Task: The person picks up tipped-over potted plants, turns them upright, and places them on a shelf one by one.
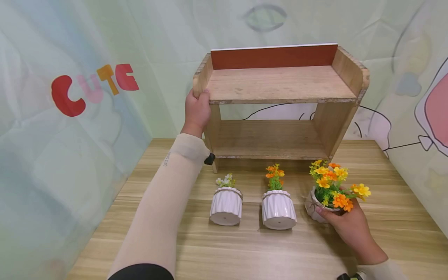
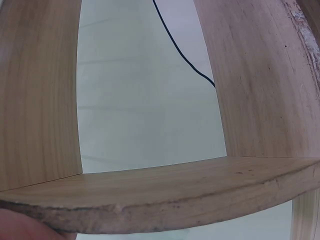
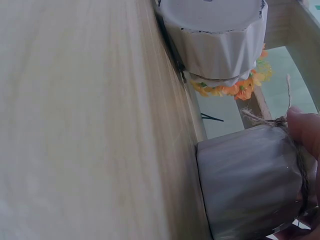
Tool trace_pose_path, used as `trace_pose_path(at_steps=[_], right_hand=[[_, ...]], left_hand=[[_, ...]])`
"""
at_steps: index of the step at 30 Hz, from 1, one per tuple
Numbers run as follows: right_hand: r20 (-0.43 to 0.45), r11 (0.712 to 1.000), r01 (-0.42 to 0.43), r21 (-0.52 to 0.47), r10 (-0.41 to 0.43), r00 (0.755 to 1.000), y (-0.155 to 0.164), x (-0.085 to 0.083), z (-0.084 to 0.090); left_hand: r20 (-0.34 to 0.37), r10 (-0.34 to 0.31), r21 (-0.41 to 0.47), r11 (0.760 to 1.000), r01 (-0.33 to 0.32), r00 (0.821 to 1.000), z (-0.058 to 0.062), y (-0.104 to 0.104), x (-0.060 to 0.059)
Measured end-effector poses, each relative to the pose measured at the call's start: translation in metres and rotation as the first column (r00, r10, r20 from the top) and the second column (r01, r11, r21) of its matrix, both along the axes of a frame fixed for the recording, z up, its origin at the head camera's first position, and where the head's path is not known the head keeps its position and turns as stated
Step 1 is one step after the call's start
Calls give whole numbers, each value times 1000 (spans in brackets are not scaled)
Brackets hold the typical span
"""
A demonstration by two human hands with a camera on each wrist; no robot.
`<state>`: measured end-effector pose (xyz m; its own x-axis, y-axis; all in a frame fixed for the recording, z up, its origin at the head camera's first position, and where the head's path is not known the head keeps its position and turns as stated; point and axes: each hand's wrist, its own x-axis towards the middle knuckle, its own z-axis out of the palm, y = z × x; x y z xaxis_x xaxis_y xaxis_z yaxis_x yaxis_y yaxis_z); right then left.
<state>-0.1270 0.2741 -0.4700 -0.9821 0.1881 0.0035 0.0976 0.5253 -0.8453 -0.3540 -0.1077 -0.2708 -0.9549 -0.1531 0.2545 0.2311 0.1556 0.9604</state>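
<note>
Head view: my left hand (image 1: 196,111) grips the upper left corner of the wooden shelf unit (image 1: 280,83), fingers curled over the side panel's front edge at approx. the top board's level; the unit stands at 12 o'clock on the wooden table (image 1: 385,241), against the printed backdrop (image 1: 70,136). My right hand (image 1: 351,229), at 4 o'clock, holds the pot w/ yellow-orange flowers (image 1: 330,184), thumb on its rim and fingers wrapped round its white body; the pot is tilted toward me, its base still touching the table. At 9 o'clock from it stands the middle white pot w/ orange flowers (image 1: 279,208), upright; further toward 9 o'clock, the white pot w/ small white flowers (image 1: 226,204), also upright. The three pots form a row just in front of the shelf unit, each apart from its neighbour. Left wrist view: the shelf board's edge (image 2: 165,205) seen close from below, a fingertip (image 2: 30,227) touching it at 7 o'clock. Right wrist view: my thumb (image 3: 305,130) presses the twine band on the held pot (image 3: 250,185); the middle pot (image 3: 220,40) lies near, at 12 o'clock.
</note>
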Motion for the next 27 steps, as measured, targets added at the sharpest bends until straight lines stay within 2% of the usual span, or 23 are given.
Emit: trace_pose_path(at_steps=[3, 13, 27], right_hand=[[-33, 1000, -8, -1, 8, 999, -1, 0, 0], [-44, 1000, 17, 7, -16, 999, -5, 2, 2], [-2, 996, 91, 23, -91, 996, -7, 2, 0]], left_hand=[[5, 0, 0, 1000, 0, 1000, 0, 0, 1], [15, 2, -13, 1000, -2, 1000, 0, 1, 2], [22, 8, -22, 1000, -7, 1000, 0, 0, 1]])
